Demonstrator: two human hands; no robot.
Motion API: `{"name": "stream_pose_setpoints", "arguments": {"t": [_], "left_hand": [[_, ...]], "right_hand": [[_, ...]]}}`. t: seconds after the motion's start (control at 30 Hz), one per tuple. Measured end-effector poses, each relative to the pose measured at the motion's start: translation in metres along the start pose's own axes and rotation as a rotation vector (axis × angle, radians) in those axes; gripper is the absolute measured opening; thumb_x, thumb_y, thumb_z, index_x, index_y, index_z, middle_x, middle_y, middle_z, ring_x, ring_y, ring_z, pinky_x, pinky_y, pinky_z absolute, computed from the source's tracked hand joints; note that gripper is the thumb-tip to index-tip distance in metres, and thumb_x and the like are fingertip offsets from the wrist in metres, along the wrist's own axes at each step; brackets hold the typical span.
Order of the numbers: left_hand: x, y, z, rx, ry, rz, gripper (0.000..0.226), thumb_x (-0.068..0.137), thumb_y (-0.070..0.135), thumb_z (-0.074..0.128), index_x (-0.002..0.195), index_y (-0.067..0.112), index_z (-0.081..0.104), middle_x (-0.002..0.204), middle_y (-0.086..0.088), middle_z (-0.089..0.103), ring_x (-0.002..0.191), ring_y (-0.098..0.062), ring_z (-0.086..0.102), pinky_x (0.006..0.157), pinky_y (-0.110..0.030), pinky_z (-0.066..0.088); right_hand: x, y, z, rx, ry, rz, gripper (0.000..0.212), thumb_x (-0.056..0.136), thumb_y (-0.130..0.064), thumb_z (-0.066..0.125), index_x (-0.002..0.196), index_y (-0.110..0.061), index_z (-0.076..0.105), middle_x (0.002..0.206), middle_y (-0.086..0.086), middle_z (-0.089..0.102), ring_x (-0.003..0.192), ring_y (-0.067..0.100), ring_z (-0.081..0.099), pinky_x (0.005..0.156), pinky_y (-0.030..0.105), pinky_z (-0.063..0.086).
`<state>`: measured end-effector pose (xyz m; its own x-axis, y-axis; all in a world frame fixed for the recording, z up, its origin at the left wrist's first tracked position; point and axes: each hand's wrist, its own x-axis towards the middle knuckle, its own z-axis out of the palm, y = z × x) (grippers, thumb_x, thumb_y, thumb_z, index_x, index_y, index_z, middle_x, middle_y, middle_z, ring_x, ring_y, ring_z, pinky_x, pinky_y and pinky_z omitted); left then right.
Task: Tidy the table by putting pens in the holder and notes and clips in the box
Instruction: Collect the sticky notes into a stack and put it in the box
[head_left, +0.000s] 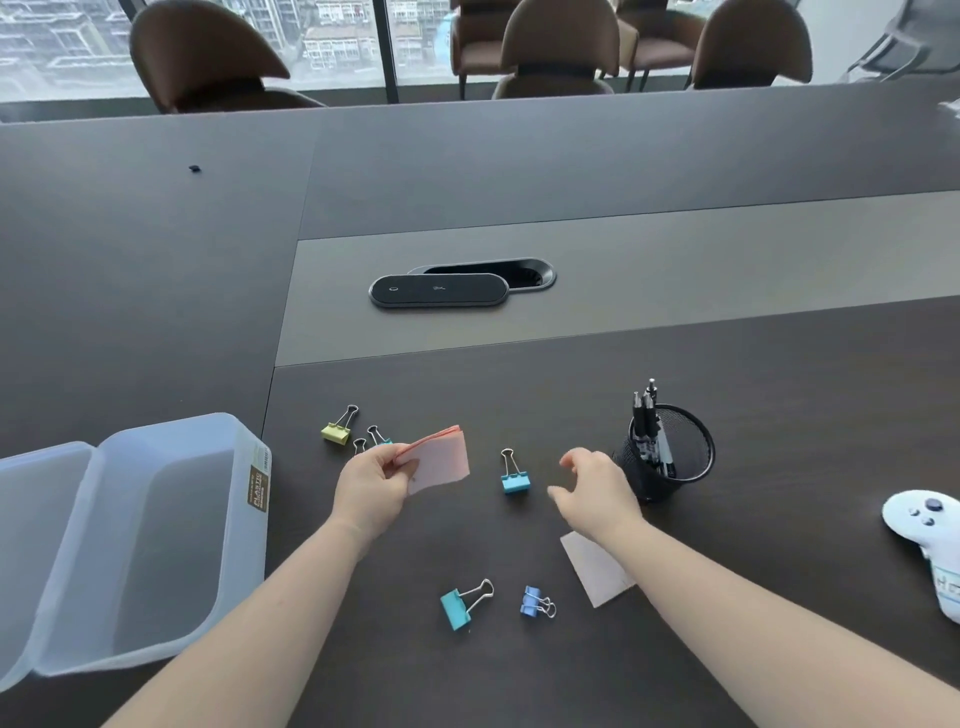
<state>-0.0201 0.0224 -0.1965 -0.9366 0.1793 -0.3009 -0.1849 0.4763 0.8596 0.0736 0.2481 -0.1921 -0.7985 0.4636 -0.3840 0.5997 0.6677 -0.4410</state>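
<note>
We see a dark brown table (727, 623) with a grey middle strip (675, 270). On it lie a yellow clip (335, 433), three blue clips (515, 482) (456, 609) (531, 607), a pink note pad (439, 460), a pale note (597, 569), a black mesh holder (675, 457), a frosted translucent box (156, 545) and a white controller (930, 525).

Both my forearms are bare from the near edge up to the wrists: no sleeves, watch or bands. My left hand (371, 491) and right hand (597, 491) wear no rings or gloves.
</note>
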Motion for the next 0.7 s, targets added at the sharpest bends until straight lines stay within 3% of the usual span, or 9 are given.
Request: {"name": "stream_pose_setpoints", "arguments": {"t": [0.13,0.23,0.33,0.47,0.6,0.67,0.7], "left_hand": [[-0.007,0.008,0.001,0.023,-0.013,0.004,0.025,0.088,0.005,0.056,0.078,0.025,0.067,0.067,0.004,0.060,0.068,-0.020,0.052,0.066,-0.026,0.041],[-0.014,0.011,0.004,0.031,-0.024,0.006,0.027,0.089,0.007,0.057,0.076,0.030,0.066,0.067,0.005,0.061,0.066,-0.017,0.052,0.065,-0.024,0.042],[-0.020,0.013,0.006,0.033,-0.031,0.024,0.022,0.089,0.007,0.057,0.081,0.025,0.067,0.066,0.006,0.060,0.065,-0.014,0.050,0.062,-0.020,0.039],[-0.028,0.012,0.002,0.041,-0.029,0.030,0.019,0.089,0.006,0.058,0.086,0.022,0.067,0.068,0.004,0.060,0.063,-0.012,0.049,0.060,-0.018,0.039],[-0.032,0.007,-0.003,0.048,-0.031,0.020,0.017,0.089,0.005,0.058,0.086,0.019,0.067,0.071,0.001,0.060,0.068,-0.015,0.051,0.063,-0.019,0.041],[-0.032,0.003,-0.006,0.059,-0.029,0.018,0.017,0.089,0.006,0.059,0.085,0.020,0.067,0.070,0.002,0.059,0.067,-0.015,0.050,0.063,-0.020,0.041],[-0.033,0.002,-0.007,0.064,-0.030,0.020,0.018,0.089,0.006,0.059,0.083,0.020,0.068,0.068,0.003,0.057,0.066,-0.015,0.050,0.062,-0.020,0.040]], "right_hand": [[-0.022,0.018,-0.006,-0.270,-0.141,0.175,0.075,0.067,-0.050,0.075,0.124,-0.015,0.041,0.129,0.007,0.043,0.125,0.027,0.039,0.095,0.041,0.047],[-0.031,0.025,-0.002,-0.330,-0.215,0.322,0.090,0.060,-0.049,0.082,0.129,-0.014,0.037,0.132,0.007,0.041,0.127,0.025,0.037,0.094,0.044,0.049],[-0.031,0.027,0.005,-0.345,-0.209,0.401,0.090,0.061,-0.038,0.083,0.132,-0.013,0.035,0.133,0.007,0.043,0.127,0.024,0.039,0.092,0.042,0.047],[-0.025,0.026,0.010,-0.289,-0.239,0.433,0.069,0.070,-0.028,0.076,0.129,-0.018,0.040,0.126,0.001,0.052,0.131,0.022,0.032,0.089,0.039,0.042],[-0.018,0.024,0.014,-0.280,-0.203,0.277,0.032,0.083,-0.029,0.056,0.114,-0.020,0.053,0.125,0.002,0.056,0.125,0.028,0.039,0.093,0.036,0.044],[-0.018,0.014,0.009,-0.132,-0.154,0.170,0.016,0.088,-0.031,0.053,0.099,-0.019,0.055,0.114,0.005,0.061,0.112,0.029,0.052,0.084,0.031,0.044],[-0.020,0.007,0.006,0.010,-0.148,0.104,0.012,0.088,-0.031,0.054,0.086,-0.020,0.052,0.099,0.004,0.061,0.097,0.027,0.056,0.074,0.029,0.042]]}}
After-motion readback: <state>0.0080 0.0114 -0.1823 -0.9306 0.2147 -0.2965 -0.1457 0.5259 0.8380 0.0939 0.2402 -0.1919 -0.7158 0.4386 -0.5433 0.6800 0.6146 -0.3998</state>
